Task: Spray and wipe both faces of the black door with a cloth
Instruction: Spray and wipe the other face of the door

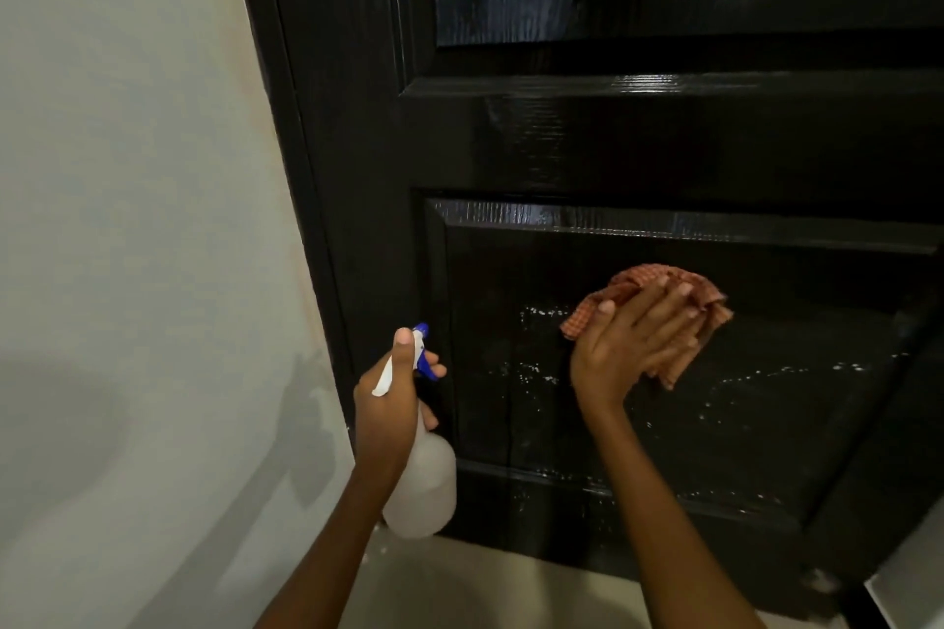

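Observation:
The black panelled door [613, 143] fills most of the view, glossy, with white spray droplets across its lower panel. My right hand [631, 345] presses an orange checked cloth [712, 294] flat against that lower panel, fingers straight and spread over it. My left hand [393, 398] grips a white spray bottle [426, 485] by its neck, thumb up along the white and blue trigger head, nozzle pointing at the door's left stile.
A pale wall [127, 220] stands left of the door frame. A light floor [459, 587] runs along the door's bottom edge. A pale surface with a dark edge [909, 587] shows at the bottom right corner.

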